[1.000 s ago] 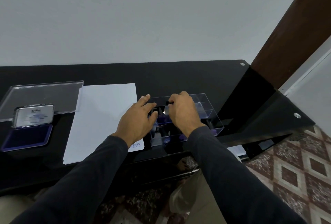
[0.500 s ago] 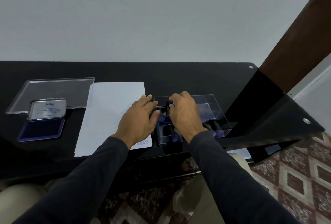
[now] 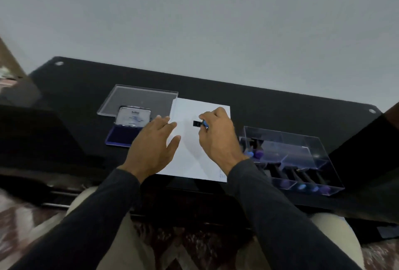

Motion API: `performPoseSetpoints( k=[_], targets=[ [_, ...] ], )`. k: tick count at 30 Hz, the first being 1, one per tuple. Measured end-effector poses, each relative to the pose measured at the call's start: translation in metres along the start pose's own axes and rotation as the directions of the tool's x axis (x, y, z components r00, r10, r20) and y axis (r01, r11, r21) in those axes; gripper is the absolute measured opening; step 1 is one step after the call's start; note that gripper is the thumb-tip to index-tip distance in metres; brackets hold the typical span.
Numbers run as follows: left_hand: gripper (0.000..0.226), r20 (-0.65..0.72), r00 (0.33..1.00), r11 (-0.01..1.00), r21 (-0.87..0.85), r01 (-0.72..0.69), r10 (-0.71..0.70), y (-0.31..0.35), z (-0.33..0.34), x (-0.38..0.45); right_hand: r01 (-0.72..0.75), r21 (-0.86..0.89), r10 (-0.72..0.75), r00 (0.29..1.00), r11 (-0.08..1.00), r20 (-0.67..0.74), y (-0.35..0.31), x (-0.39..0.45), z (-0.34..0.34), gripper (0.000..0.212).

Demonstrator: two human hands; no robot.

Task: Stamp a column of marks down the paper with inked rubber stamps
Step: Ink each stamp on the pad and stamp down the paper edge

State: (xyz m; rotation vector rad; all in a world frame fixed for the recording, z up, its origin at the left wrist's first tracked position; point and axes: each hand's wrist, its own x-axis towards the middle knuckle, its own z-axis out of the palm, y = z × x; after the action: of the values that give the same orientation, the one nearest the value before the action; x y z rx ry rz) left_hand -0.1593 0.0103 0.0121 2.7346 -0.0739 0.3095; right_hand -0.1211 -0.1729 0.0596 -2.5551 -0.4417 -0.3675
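Both hands have left the clear acrylic compartment box (image 3: 291,157) — half a second ago they were inside it, now the right hand (image 3: 216,138) is over the white paper sheet (image 3: 194,161) carrying a small rubber stamp with black base and blue knob (image 3: 199,123), and the left hand (image 3: 154,143) has slid to the paper's left edge. Right-hand fingers (image 3: 208,116) curl round the stamp, pinching it near the knob, black base pointing left toward the open blue ink pad in its metal tin (image 3: 122,135). Stamp is held above the paper's upper half; contact with the sheet can't be told, it looks raised. Left hand lies palm down, fingers straight and loosely spread, thumb out on the paper, fingertips reaching toward the pad. Wrists both low over the black glossy surface (image 3: 280,105), dark sleeves to the cuffs. Risks, as judgement: stamp looks not yet inked, so pressing now would likely give a faint or blank mark; base is turned sideways, so a tilted touchdown could smear or print only one edge; paper is only lightly held — it could shift and break the column line; the left fingertips near the wet pad could pick up ink and smudge the sheet. More stamps sit in the box at right; a clear plastic lid (image 3: 138,100) lies behind the pad.
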Motion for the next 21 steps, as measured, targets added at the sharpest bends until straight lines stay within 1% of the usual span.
performPoseSetpoints(
  k=[4, 6, 8, 11, 15, 21],
  targets=[
    [0.048, -0.038, 0.996, 0.996, 0.031, 0.083, -0.081, -0.039, -0.021, -0.019, 0.083, 0.048, -0.086, 0.995, 0.995, 0.054, -0.038, 0.007, 0.030, 0.030],
    [0.046, -0.059, 0.992, 0.993, 0.034, 0.116, -0.114, -0.058, -0.027, -0.027, 0.127, 0.076, -0.132, 0.989, 0.989, 0.069, -0.056, 0.010, 0.041, 0.025],
    [0.047, -0.064, 0.986, 0.987, 0.029, 0.156, -0.153, -0.077, -0.031, -0.034, 0.164, 0.103, -0.173, 0.981, 0.981, 0.087, -0.072, 0.013, 0.051, 0.021],
    [0.051, -0.072, 0.975, 0.977, 0.033, 0.212, -0.209, -0.101, -0.034, -0.043, 0.207, 0.134, -0.225, 0.965, 0.969, 0.136, -0.093, 0.017, 0.065, 0.022],
    [0.055, -0.050, 0.962, 0.961, 0.049, 0.271, -0.269, -0.124, -0.036, -0.052, 0.209, 0.141, -0.234, 0.953, 0.968, 0.191, -0.113, 0.023, 0.082, 0.025],
    [0.056, -0.048, 0.955, 0.954, 0.056, 0.296, -0.293, -0.146, -0.033, -0.056, 0.199, 0.145, -0.230, 0.944, 0.969, 0.237, -0.131, 0.030, 0.096, 0.032]
  ],
)
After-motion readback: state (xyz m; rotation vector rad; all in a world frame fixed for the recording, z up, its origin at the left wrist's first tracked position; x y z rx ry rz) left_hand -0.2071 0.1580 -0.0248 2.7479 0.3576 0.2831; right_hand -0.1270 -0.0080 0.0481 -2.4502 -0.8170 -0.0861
